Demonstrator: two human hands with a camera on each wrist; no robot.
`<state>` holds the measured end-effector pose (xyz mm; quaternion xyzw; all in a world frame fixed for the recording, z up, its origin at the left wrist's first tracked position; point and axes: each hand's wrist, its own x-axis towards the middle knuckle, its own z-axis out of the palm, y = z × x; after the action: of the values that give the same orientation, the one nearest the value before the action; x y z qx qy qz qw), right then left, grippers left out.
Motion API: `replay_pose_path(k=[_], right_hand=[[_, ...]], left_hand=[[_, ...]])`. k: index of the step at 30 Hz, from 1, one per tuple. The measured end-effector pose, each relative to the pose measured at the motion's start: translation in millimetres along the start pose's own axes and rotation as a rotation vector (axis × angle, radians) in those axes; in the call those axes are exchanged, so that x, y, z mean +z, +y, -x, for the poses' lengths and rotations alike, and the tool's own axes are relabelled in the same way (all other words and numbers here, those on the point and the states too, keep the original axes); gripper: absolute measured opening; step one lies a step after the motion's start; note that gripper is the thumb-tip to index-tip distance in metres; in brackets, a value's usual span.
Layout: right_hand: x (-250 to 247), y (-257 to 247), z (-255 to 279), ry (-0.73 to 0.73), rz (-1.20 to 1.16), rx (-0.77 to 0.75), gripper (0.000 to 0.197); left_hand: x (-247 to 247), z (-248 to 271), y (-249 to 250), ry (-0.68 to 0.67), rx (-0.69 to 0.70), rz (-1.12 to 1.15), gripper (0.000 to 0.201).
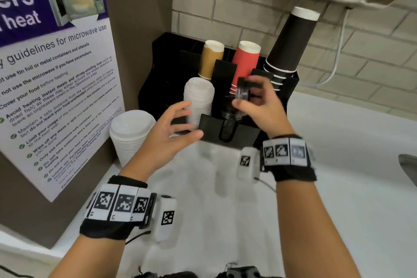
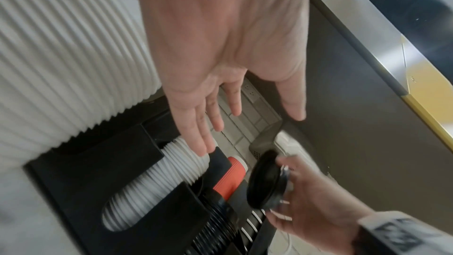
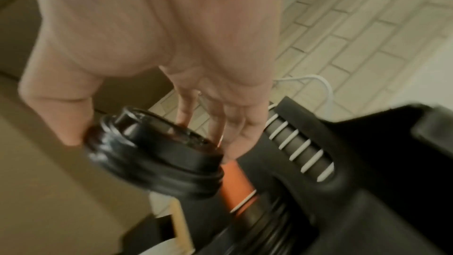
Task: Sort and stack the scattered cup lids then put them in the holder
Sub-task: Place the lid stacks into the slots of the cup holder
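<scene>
Pinched between thumb and fingertips, the small stack of black lids (image 1: 242,90) sat on edge in my right hand (image 1: 257,101), held just above the holder (image 1: 209,125) and its slot of black lids (image 1: 228,124). My left hand (image 1: 171,124) hung spread and empty just to the left of that grip, beside the white lids (image 1: 198,99) already racked there.

As I judged it, doing this step well meant turning the pinched stack so its rims faced the same way as the ones already in the slot, lining it up over the opening, then lowering it straight and easing the pinch only once it nested; the free hand could steady the holder's front. Tilted entry would likely catch on the slot wall or on the red cups (image 1: 244,63) just behind my fingers.

Further left of the grip stood a loose white stack (image 1: 132,135) on the counter (image 1: 338,165), likely waiting to go in. Beyond it a poster (image 1: 56,74) read "guidelines for microwave use" and "Cover your food before heating"; the lids showed no legible brand
</scene>
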<state>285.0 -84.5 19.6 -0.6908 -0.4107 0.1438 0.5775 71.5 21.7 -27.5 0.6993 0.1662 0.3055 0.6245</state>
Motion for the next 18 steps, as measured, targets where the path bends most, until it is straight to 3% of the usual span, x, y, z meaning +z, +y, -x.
replay_pose_path(k=[2, 7, 12, 18], right_hand=[[-12, 5, -26, 0.027, 0.179, 0.000, 0.067], [-9, 20, -65, -0.132, 0.673, 0.033, 0.075], [7, 26, -68, -0.290, 0.848, 0.048, 0.076], [16, 32, -53, -0.365, 1.000, 0.031, 0.087]], left_hand=[[-4, 1, 2, 0.041, 0.003, -0.011, 0.059], [-8, 4, 6, 0.072, -0.013, -0.031, 0.053], [-10, 6, 7, 0.083, -0.020, -0.054, 0.048], [-11, 4, 8, 0.106, -0.013, -0.089, 0.040]])
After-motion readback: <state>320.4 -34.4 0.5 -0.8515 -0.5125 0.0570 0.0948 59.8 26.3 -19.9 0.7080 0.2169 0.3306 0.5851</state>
